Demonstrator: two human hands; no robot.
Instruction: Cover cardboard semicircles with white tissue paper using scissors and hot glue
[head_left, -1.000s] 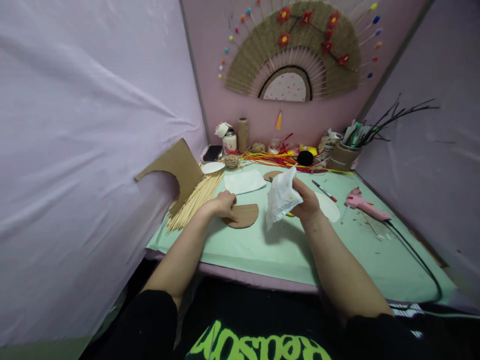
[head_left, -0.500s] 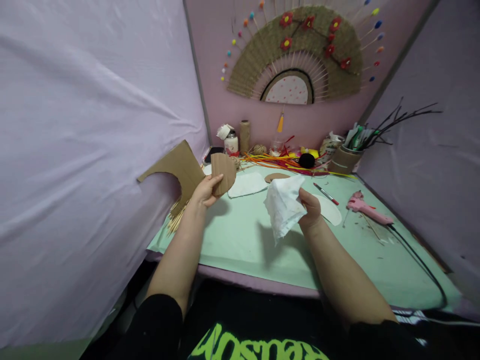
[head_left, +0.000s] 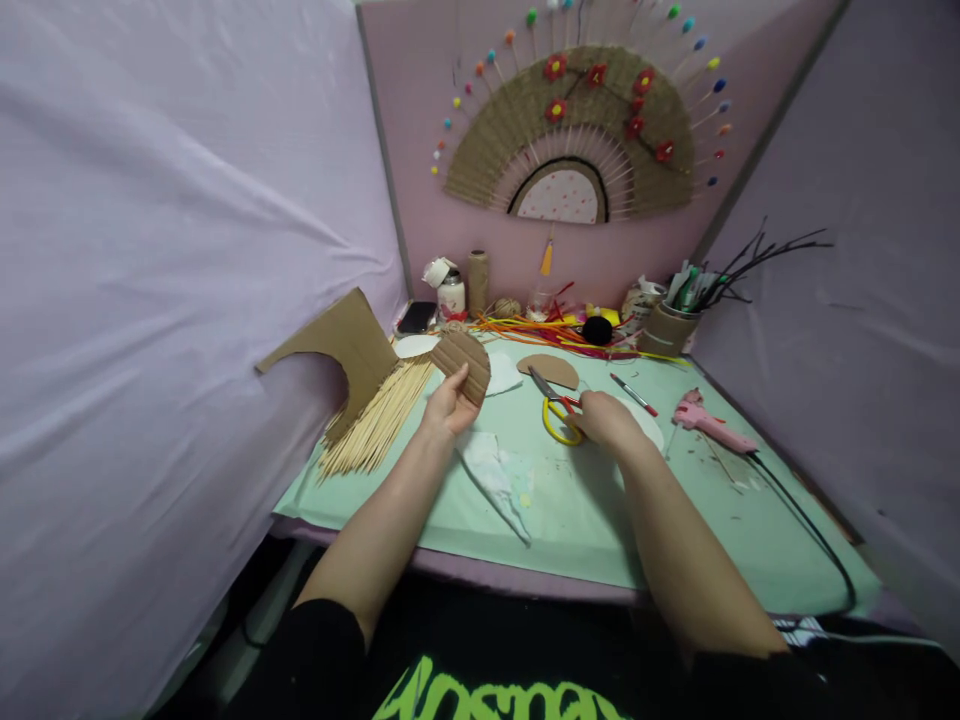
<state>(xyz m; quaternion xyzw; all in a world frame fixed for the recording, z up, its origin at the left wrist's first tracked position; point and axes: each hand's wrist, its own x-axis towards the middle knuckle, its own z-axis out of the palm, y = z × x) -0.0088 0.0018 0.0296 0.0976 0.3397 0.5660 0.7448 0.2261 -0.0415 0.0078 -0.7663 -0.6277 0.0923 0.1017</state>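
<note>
My left hand pinches a half-round piece of corrugated cardboard above the table. At the middle right, my right hand is closed on scissors with yellow and red handles. Their blades point away to the left, toward another half-round cardboard piece lying flat. Between my forearms a crumpled white cloth lies on the table. White material shows partly behind the held cardboard. A white cut piece sits partly hidden behind my right hand.
Bamboo sticks and a cut cardboard sheet are at left. A pink glue gun with a black cord and a red-capped pen lie at right. Along the back stand a jar, a twine roll, coloured stems and a holder.
My right hand has let go of the white cloth, now on the table, and taken hold of the scissors. My left hand has moved slightly right and turned the cardboard. The view has shifted.
</note>
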